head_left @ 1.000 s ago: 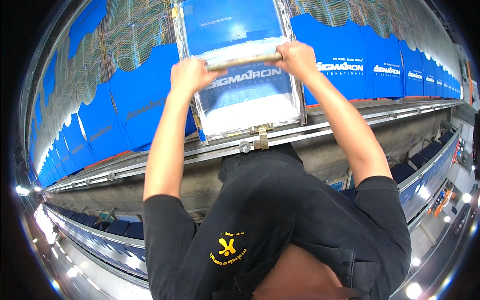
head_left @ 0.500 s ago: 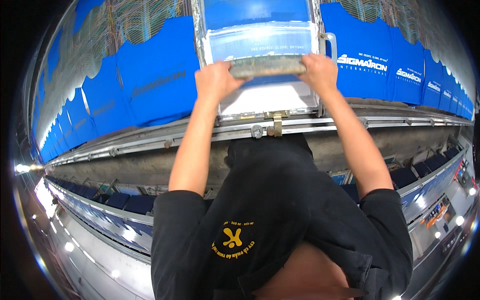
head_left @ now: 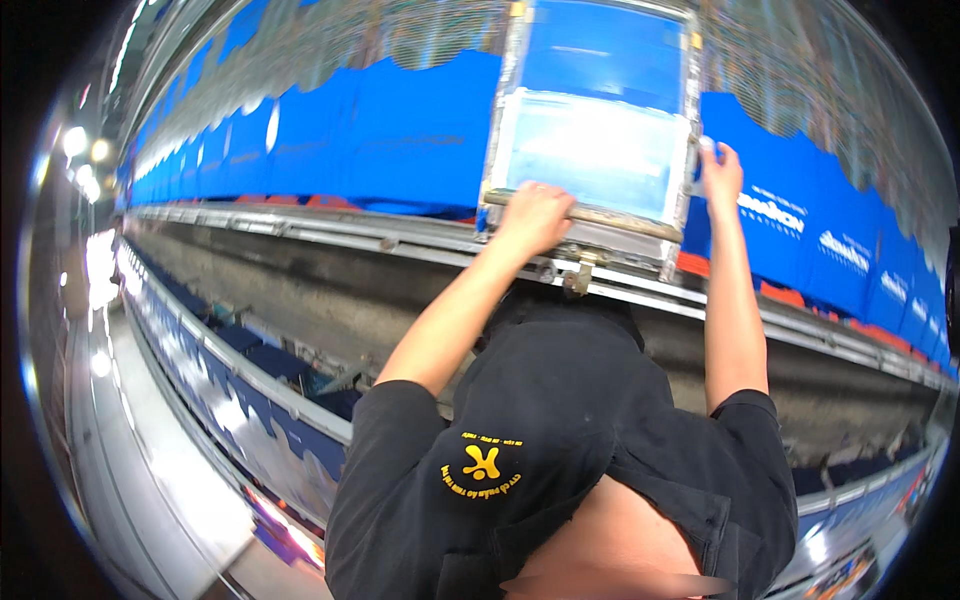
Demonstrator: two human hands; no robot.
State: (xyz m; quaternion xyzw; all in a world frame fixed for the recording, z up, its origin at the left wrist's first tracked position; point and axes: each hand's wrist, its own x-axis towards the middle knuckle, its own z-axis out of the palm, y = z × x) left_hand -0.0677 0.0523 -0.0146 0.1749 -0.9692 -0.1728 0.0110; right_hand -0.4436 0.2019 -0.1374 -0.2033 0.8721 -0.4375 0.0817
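A screen-printing frame (head_left: 692, 95) with worn, taped edges lies over blue fabric. Blue and a pale, glossy area show through its mesh (head_left: 600, 140). Across the frame's near end rests a long squeegee (head_left: 630, 221), slightly tilted. My left hand (head_left: 538, 220) is closed over the squeegee toward its left end. At the frame's right side, my right hand (head_left: 722, 180) has its fingers curled at the side handle, slightly blurred and mostly covering it.
Blue fabric panels (head_left: 410, 140) line the long table on both sides, some with white print. A metal rail (head_left: 400, 240) runs along the near edge, with a brass-coloured latch (head_left: 580, 272) below the frame. Behind me, another long table (head_left: 215, 350) carries dark pieces.
The squeegee has come down to the frame's near end. My right hand has left it for the frame's right side; my left hand has stayed on it. The view has turned.
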